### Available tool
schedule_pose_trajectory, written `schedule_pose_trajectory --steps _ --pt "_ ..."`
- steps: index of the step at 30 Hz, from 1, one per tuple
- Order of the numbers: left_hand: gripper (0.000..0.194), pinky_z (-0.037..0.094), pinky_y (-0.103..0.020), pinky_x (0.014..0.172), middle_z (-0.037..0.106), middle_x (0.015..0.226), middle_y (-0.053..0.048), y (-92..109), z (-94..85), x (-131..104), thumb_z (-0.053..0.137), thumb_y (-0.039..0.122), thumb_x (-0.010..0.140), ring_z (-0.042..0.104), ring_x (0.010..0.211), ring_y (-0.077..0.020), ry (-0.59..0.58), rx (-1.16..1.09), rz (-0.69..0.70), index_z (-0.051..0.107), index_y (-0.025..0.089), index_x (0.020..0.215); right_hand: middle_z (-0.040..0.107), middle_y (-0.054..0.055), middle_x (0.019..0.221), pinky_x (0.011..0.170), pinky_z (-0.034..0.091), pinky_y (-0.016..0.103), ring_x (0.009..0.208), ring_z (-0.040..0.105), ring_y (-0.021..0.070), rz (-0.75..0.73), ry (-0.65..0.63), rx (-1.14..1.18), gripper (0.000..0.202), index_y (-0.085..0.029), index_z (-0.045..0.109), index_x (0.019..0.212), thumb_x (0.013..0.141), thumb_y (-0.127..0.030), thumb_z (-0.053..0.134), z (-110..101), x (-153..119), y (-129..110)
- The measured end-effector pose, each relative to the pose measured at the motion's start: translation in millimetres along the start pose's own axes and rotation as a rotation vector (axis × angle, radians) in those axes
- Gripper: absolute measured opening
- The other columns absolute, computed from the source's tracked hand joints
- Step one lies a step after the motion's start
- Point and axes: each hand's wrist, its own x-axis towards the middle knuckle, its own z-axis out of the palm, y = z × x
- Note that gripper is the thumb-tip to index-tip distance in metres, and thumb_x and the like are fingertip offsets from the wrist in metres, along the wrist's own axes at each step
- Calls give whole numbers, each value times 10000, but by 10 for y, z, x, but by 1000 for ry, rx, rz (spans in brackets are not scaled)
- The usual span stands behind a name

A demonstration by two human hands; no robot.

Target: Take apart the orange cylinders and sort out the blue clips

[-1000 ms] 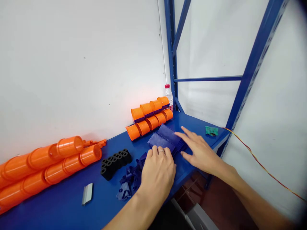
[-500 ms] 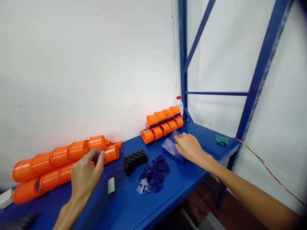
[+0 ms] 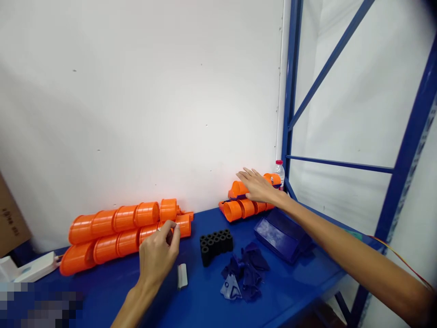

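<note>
Two groups of orange plastic cups, open-ended and laid on their sides, rest on the blue table (image 3: 205,305) against the white wall: a longer left-hand pile (image 3: 126,217) of two rows and a shorter right-hand pile (image 3: 233,211), where dark blue strips run along the upper row. Near the front row of the left pile, the left hand (image 3: 157,253) is curled, thumb and forefinger drawn close together; whether it pinches anything I cannot tell. Over the upper row of the right pile, the right hand (image 3: 257,186) lies flat with fingers stretched out, gripping nothing that shows; contact with the cups is unclear.

Each cup looks light and thin-walled, probably stiff enough to keep its shape yet likely to dent under a hard squeeze. Their glossy, rounded sides seem slippery and apt to roll, so the rim, or a gentle wrap around the middle, looks the safest hold. The flat blue sheets (image 3: 278,239) beside the right pile look smooth and bendable, best taken by an edge
</note>
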Motion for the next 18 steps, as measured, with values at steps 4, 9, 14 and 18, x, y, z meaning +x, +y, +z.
schedule_pose_trajectory --steps 4,9,14,18 --pt "257 312 -251 557 571 545 32 15 -13 8 492 355 946 555 499 -149 34 -56 -33 636 198 802 378 247 1618 1281 192 509 1559 242 361 -42 -232 44 861 -3 353 1560 750 -121 619 140 296 135" --pt "266 316 -262 566 522 523 41 44 -48 11 496 369 942 523 493 -147 50 -153 -83 622 204 775 490 252 1533 1265 193 502 1500 368 345 -48 -280 35 735 -50 505 1447 728 -99 652 167 385 110" --pt "278 331 -267 559 491 537 39 148 -98 21 544 407 920 489 504 -144 60 -301 -145 600 206 736 672 189 1207 1169 323 505 1172 600 326 -127 -71 77 453 -106 627 1192 740 -119 662 -218 271 -62" --pt "392 413 -254 518 563 624 12 384 -173 170 564 576 912 542 558 -166 -109 -764 -453 616 188 885 636 159 1223 979 473 472 1109 577 315 -251 236 259 517 -145 536 1295 793 -186 654 -517 -22 -585"
